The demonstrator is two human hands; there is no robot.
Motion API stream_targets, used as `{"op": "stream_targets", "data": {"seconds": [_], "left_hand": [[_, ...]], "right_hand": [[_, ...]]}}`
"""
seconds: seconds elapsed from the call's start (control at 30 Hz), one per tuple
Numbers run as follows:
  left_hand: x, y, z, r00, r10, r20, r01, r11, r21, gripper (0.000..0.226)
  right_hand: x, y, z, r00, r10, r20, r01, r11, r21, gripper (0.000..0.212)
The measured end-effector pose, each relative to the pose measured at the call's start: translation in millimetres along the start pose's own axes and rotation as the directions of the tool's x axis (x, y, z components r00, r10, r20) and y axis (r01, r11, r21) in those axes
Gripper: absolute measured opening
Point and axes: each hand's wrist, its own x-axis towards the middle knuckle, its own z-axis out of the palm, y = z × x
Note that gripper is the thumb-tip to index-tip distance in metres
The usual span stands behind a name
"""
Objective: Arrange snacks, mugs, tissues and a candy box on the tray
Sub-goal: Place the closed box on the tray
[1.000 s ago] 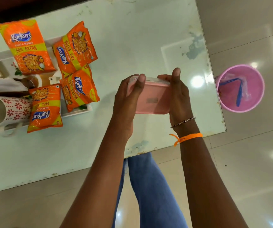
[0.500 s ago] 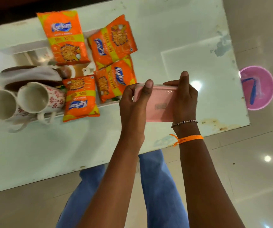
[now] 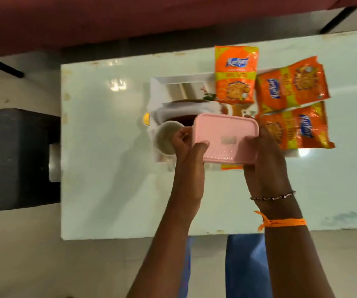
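While over tray (image 3: pixel 179 79), pink box (image 3: pixel 226 140) in both-hand grip: left hand (image 3: pixel 189 151), right hand (image 3: pixel 263 155).

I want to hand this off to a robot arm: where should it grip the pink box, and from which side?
Grip the pink box across its two short ends, coming from the near side, as the left hand and right hand do. It is a flat, rounded rectangle held lid-up; the long span looks too wide for one grip.

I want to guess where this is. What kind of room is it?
Probably a living room at home. There is a low glass table on a shiny tiled floor, something like a dark red sofa behind it, and a tray of snack packets.
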Motion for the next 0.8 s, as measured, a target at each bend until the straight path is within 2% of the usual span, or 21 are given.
{"op": "stream_targets", "data": {"seconds": [0.13, 0.27, 0.33, 0.47, 0.67, 0.8], "left_hand": [[36, 22, -34, 0.995, 0.103, 0.002, -0.103, 0.986, 0.132, 0.029], [80, 47, -52, 0.982, 0.183, -0.055, -0.154, 0.928, 0.34, 0.035], [98, 57, -51, 0.975, 0.208, -0.076, -0.163, 0.905, 0.392, 0.034], [130, 66, -48, 0.972, 0.205, -0.113, -0.133, 0.881, 0.453, 0.035], [164, 53, -53, 0.98, 0.147, -0.135, -0.062, 0.868, 0.492, 0.035], [176, 41, -56, 0.984, 0.125, -0.131, -0.034, 0.839, 0.543, 0.035]], "right_hand": [[20, 0, 39, 0.995, -0.001, 0.102, 0.001, 1.0, 0.005, 0.047], [50, -13, 63, 0.975, -0.143, 0.169, 0.177, 0.961, -0.211, 0.04], [68, -18, 72, 0.97, -0.223, 0.097, 0.243, 0.891, -0.384, 0.04], [109, -26, 84, 0.956, -0.288, -0.055, 0.21, 0.804, -0.557, 0.033], [149, -13, 91, 0.949, -0.307, -0.064, 0.18, 0.7, -0.691, 0.025], [161, 3, 90, 0.956, -0.279, -0.085, 0.132, 0.674, -0.727, 0.024]]}}
